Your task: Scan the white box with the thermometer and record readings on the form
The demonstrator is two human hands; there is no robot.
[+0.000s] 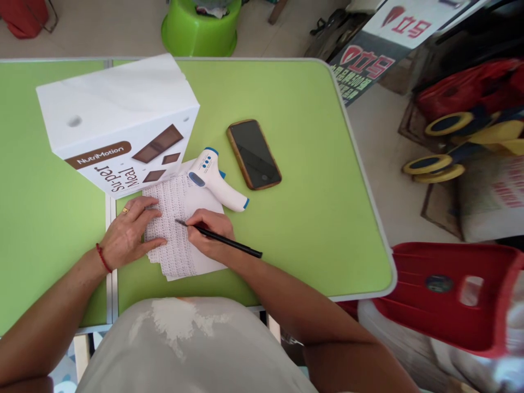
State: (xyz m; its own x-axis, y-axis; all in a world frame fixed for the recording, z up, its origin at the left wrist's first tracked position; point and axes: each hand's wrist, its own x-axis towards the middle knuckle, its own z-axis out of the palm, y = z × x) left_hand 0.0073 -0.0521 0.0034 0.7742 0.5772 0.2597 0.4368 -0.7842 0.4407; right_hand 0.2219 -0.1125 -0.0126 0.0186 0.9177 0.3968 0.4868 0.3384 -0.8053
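The pen (229,240) lies pinched between the right hand's (210,222) thumb and fingers, gripped near the tip; its point sits just left of them, its long axis running right, back over the wrist. Beneath those fingers is the written-on paper (180,256). Farther left, the left hand (133,232) rests fingers apart on its edge. Whether the point touches, I cannot tell.

white box (123,123): "NutriMotion"; "Super Meal"; papers (176,245): rows of characters (too small to read)
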